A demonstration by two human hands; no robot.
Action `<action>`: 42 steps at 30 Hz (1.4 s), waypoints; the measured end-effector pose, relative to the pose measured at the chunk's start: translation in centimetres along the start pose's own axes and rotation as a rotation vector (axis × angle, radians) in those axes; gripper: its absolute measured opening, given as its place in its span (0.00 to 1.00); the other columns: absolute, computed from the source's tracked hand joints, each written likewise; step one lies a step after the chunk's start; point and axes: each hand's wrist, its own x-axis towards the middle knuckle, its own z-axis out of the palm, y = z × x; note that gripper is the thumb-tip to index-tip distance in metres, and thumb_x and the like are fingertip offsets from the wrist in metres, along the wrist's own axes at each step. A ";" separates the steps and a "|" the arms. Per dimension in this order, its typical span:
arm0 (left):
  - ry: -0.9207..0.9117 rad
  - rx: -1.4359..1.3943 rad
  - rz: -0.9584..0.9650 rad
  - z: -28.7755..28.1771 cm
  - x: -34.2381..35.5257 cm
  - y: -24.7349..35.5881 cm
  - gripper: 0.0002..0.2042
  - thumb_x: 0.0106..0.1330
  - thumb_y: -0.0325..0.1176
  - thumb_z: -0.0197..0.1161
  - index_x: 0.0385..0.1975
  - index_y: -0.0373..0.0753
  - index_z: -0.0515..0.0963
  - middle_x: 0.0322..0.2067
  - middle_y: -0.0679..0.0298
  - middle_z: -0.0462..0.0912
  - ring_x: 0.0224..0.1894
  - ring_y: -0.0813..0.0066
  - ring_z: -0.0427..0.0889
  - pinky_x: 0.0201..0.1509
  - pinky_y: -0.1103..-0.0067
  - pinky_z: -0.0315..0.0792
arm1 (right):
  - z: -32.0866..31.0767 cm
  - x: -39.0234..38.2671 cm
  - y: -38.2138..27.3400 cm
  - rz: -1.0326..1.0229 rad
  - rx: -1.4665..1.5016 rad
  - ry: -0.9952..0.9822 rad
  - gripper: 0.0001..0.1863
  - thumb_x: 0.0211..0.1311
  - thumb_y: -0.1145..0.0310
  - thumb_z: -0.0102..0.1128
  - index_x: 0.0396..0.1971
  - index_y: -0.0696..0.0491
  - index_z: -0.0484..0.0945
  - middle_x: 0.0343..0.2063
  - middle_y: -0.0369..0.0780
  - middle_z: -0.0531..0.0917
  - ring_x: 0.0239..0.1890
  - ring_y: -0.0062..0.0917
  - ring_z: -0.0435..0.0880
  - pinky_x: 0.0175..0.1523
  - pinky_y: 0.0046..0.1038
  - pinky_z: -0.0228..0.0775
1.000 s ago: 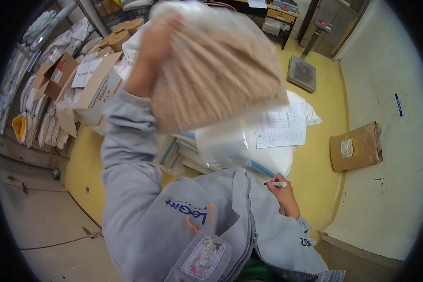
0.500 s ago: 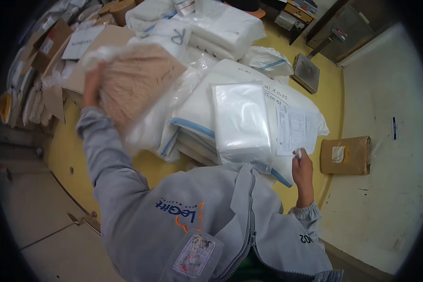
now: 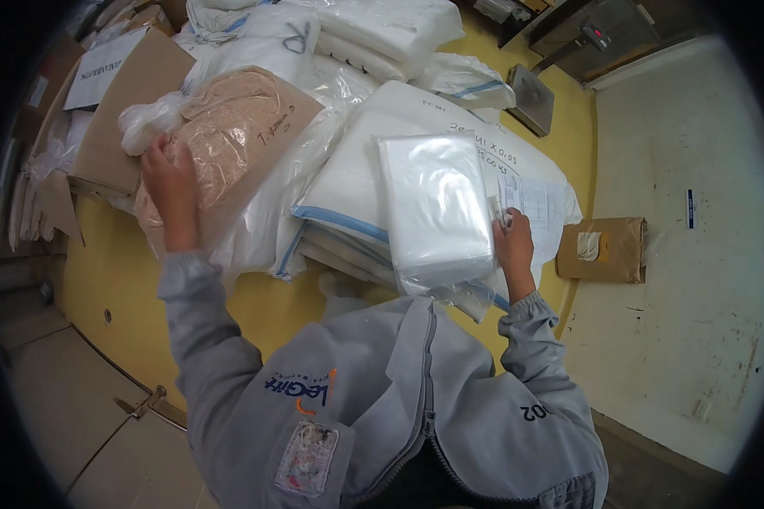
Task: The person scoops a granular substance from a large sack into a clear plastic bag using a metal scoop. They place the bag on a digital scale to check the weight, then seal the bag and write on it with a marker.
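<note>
L hand (image 3: 171,174) on clear plastic bag of tan powder (image 3: 229,110), fingers bent against it just below knotted neck; can't tell if gripping or only resting. Bag lies at L side of pile, on white plastic-wrapped goods, close by open cardboard box (image 3: 136,93); handwriting on its R part. R hand (image 3: 515,242) closed w/ slim pale marker (image 3: 496,206) betw. fingers, partly hidden, at R edge of clear plastic stack (image 3: 437,208). Stack on big white sack (image 3: 356,144), blue edge strip, dark handwriting on top. Printed sheet (image 3: 535,199) also on sack, just beyond R hand. Platform scale (image 3: 530,100) on yellow floor (image 3: 127,263), far R of pile. Brown paper pkg (image 3: 607,250) near R wall, well apart from bag. Grey jacket sleeves on both arms.
</note>
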 end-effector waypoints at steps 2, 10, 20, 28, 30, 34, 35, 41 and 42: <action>-0.042 -0.251 0.092 -1.0 -3.0 5.0 0.16 0.59 0.29 0.59 0.47 0.34 0.70 0.43 0.53 0.75 0.46 0.56 0.74 0.53 0.67 0.66 | -0.1 -1.1 1.4 -0.051 -0.044 0.100 0.19 0.54 0.63 0.60 0.45 0.55 0.72 0.36 0.45 0.76 0.36 0.39 0.78 0.40 0.37 0.71; -0.945 -0.999 0.366 -2.9 -20.3 22.5 0.11 0.59 0.28 0.58 0.41 0.35 0.72 0.34 0.57 0.77 0.36 0.63 0.77 0.43 0.73 0.71 | -4.5 -9.1 7.5 0.083 0.125 0.211 0.15 0.54 0.65 0.62 0.40 0.54 0.75 0.29 0.39 0.76 0.29 0.28 0.75 0.33 0.28 0.69; -1.753 -0.692 0.496 -2.9 -40.7 37.3 0.11 0.62 0.34 0.57 0.39 0.34 0.72 0.30 0.58 0.78 0.34 0.65 0.78 0.39 0.74 0.71 | 2.1 -39.9 33.6 0.642 0.478 -0.081 0.20 0.59 0.54 0.57 0.34 0.58 0.73 0.23 0.43 0.78 0.27 0.27 0.78 0.34 0.30 0.70; -1.733 -0.255 1.191 -2.9 -52.2 50.4 0.16 0.61 0.43 0.55 0.41 0.37 0.73 0.34 0.56 0.80 0.39 0.57 0.79 0.43 0.67 0.71 | 8.7 -65.1 37.2 1.033 0.709 -0.695 0.30 0.60 0.42 0.50 0.34 0.60 0.74 0.24 0.43 0.80 0.26 0.28 0.79 0.33 0.31 0.71; -1.747 -0.246 1.262 -3.5 -54.7 55.1 0.16 0.62 0.43 0.54 0.42 0.36 0.73 0.35 0.55 0.81 0.40 0.57 0.79 0.43 0.67 0.71 | 9.4 -66.5 37.9 1.026 0.800 -0.619 0.30 0.60 0.41 0.48 0.35 0.59 0.74 0.25 0.43 0.80 0.26 0.27 0.78 0.32 0.31 0.70; -1.784 -0.304 1.418 -2.9 -60.2 61.6 0.16 0.64 0.42 0.54 0.42 0.35 0.73 0.34 0.53 0.81 0.37 0.58 0.80 0.41 0.69 0.72 | 9.6 -65.7 43.0 1.020 0.998 -0.366 0.31 0.60 0.39 0.45 0.37 0.58 0.73 0.27 0.44 0.79 0.25 0.25 0.78 0.29 0.31 0.70; -1.793 -0.308 1.459 -2.2 -61.6 63.1 0.16 0.64 0.42 0.54 0.42 0.35 0.73 0.34 0.53 0.81 0.37 0.58 0.80 0.41 0.69 0.73 | 9.4 -64.4 44.9 1.103 1.094 -0.281 0.32 0.60 0.39 0.45 0.38 0.58 0.73 0.28 0.44 0.79 0.24 0.24 0.77 0.29 0.31 0.70; -2.095 -0.353 1.268 8.9 -70.8 67.0 0.19 0.63 0.48 0.54 0.43 0.37 0.75 0.41 0.51 0.80 0.45 0.57 0.78 0.48 0.68 0.71 | 0.2 -53.0 54.8 1.425 1.265 0.004 0.22 0.63 0.46 0.45 0.39 0.53 0.70 0.26 0.38 0.78 0.21 0.21 0.75 0.25 0.24 0.66; -2.230 -0.326 1.301 17.1 -73.2 62.6 0.21 0.63 0.49 0.53 0.45 0.37 0.75 0.44 0.51 0.79 0.48 0.58 0.77 0.51 0.68 0.69 | -0.8 -49.8 56.1 1.354 1.232 -0.003 0.23 0.63 0.46 0.45 0.40 0.53 0.70 0.26 0.38 0.78 0.21 0.21 0.75 0.25 0.24 0.66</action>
